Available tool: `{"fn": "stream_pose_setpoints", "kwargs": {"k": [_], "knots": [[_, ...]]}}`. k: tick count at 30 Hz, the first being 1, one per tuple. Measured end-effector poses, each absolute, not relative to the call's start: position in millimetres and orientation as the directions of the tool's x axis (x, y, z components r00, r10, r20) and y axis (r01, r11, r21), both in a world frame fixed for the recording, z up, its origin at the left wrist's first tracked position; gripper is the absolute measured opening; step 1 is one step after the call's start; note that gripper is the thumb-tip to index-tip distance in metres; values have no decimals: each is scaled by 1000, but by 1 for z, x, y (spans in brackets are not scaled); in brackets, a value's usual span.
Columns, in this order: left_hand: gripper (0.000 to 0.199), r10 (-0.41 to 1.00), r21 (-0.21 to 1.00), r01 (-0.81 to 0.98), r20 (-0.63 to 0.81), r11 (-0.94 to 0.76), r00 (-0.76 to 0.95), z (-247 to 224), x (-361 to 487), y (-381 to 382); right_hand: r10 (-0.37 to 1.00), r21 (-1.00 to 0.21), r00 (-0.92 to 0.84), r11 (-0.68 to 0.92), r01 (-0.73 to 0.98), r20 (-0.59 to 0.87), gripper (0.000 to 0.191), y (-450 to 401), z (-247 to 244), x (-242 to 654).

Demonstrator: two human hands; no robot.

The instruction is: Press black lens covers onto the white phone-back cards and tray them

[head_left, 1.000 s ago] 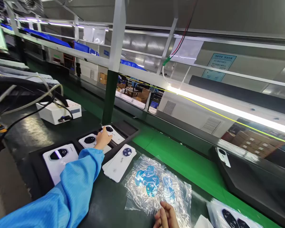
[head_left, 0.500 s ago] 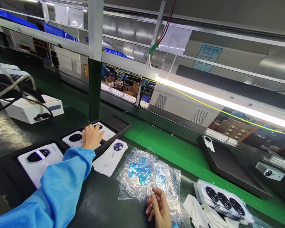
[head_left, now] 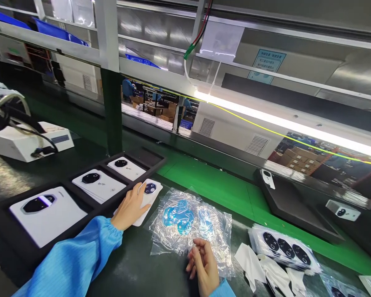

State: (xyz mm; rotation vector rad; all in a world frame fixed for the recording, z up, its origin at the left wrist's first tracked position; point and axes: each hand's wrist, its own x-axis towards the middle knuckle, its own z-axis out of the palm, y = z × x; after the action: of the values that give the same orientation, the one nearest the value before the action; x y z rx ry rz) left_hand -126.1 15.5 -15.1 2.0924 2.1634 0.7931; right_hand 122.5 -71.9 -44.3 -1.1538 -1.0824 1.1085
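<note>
Over the black bench, my left hand (head_left: 130,212) hides the lower part of a white phone back panel (head_left: 151,198), fingers together on it, though I cannot tell if they grip; its long axis slants away rightward, camera ring farthest, beside a black tray (head_left: 156,160). My right hand (head_left: 203,266) hangs over a clear plastic bag (head_left: 190,231), fingers loosely curled and slightly apart.

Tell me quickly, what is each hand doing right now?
Left hand: open, resting on a white phone cover.
Right hand: half closed, empty, over a plastic bag.
</note>
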Motion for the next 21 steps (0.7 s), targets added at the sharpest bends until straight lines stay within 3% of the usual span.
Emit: {"fn": "stream_pose_setpoints", "kwargs": {"k": [10, 21], "knots": [[64, 915, 508, 861, 330, 34, -231, -20, -137, 23, 993, -995, 111, 59, -76, 50, 50, -72, -46, 123], [67, 931, 507, 861, 329, -34, -157, -22, -134, 22, 992, -998, 114, 52, -22, 50, 46, -76, -45, 120]]}}
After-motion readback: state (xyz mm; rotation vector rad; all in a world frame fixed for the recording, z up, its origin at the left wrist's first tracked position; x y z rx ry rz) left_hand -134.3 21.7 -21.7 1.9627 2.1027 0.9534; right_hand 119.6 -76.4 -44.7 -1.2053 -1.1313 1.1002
